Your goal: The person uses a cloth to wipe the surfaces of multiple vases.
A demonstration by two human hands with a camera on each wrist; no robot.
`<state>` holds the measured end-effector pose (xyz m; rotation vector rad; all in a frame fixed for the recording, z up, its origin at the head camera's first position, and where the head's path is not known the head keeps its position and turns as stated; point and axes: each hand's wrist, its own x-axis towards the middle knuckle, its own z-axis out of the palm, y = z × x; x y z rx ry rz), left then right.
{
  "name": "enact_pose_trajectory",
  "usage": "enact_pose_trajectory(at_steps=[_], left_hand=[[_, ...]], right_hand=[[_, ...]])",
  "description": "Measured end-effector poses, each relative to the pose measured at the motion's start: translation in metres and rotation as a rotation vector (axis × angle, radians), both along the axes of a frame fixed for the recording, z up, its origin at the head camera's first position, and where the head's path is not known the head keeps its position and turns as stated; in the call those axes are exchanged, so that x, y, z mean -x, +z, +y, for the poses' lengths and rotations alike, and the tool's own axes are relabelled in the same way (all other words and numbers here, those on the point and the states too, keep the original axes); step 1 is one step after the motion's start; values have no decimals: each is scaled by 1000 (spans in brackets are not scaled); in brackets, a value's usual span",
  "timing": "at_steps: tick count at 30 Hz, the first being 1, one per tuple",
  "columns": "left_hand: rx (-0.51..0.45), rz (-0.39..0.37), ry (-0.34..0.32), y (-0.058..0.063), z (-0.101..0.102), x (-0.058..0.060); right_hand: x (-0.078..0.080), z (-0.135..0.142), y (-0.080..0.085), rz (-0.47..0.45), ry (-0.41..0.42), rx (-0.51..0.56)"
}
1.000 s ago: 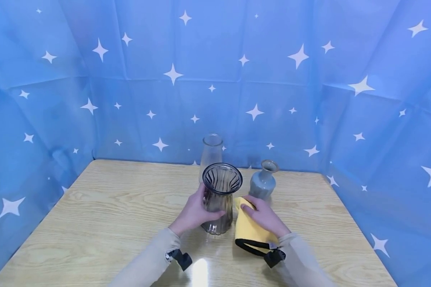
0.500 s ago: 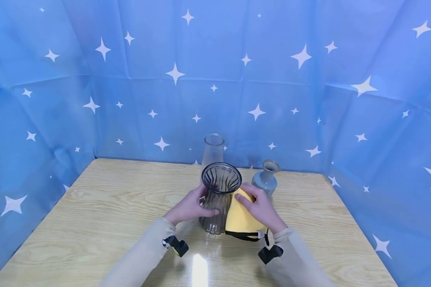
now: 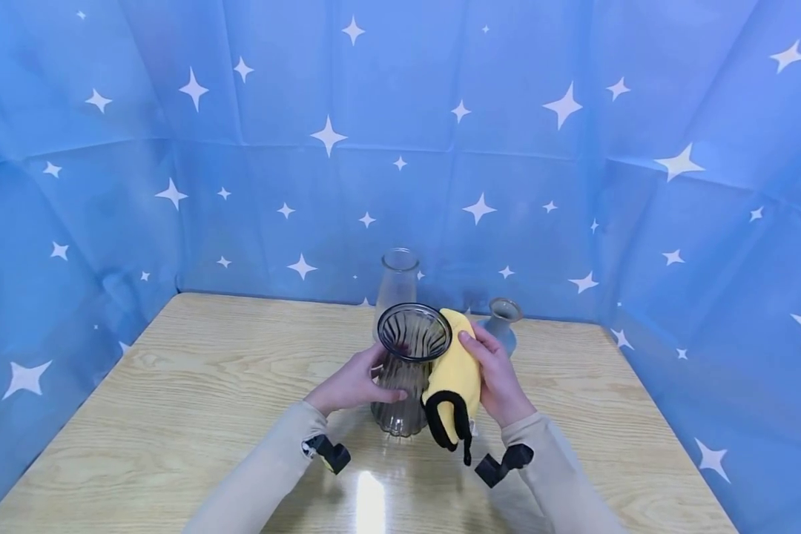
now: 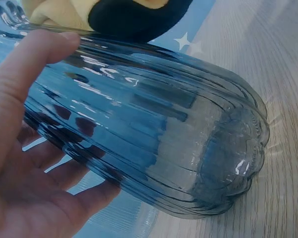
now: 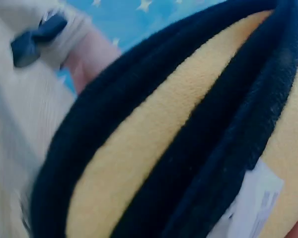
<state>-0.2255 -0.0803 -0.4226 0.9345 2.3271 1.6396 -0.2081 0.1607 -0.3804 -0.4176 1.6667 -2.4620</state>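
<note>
A grey-tinted ribbed glass vase (image 3: 400,397) stands upright on the table, its dark rim flaring at the top. My left hand (image 3: 354,382) grips its left side, thumb across the front and fingers behind; the left wrist view shows them curved round the vase (image 4: 139,124). In my right hand (image 3: 497,371) is a folded yellow cloth (image 3: 457,367) with black edging, held against the vase's right side up by the rim. The cloth (image 5: 139,144) fills much of the right wrist view, with a white label (image 5: 258,198) on it.
A clear glass vase (image 3: 397,285) stands right behind the grey one. To the right, a small blue-grey vase (image 3: 503,326) is partly hidden by my right hand. The wooden table (image 3: 240,371) ends at a blue star-patterned curtain (image 3: 274,170).
My right hand has brought the yellow cloth left and up, from beside the vase to its right side near the rim. My left hand has stayed on the vase, its thumb slightly shifted left.
</note>
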Motion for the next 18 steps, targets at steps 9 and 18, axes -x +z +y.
enact_pose_trajectory(at_steps=[9,18], left_hand=[[-28,-27,-16,-2,1,0],[-32,-39,-18,-2,0,0]], right_hand=[[2,-2,-4,231,-115,-460],[9,4,-27,561,-88,-887]])
